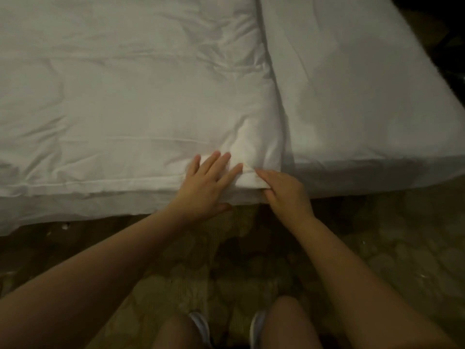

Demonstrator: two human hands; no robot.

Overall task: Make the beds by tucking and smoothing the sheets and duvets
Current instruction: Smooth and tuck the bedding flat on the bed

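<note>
A white duvet (130, 102) covers the left part of the bed, creased, its near right corner lying at the bed's foot edge. The flat white sheet (364, 96) shows bare to the right of the duvet's edge. My left hand (208, 187) lies flat on the duvet near that corner, fingers straight and spread, thumb over the hem. My right hand (284, 192) pinches the duvet's corner, fingers curled round the fabric at the edge.
Patterned brown carpet (390, 248) runs along the foot of the bed. My knees and shoes (201, 326) are at the bottom of the view, close to the bed. Dark floor lies beyond the bed's far right side (448, 46).
</note>
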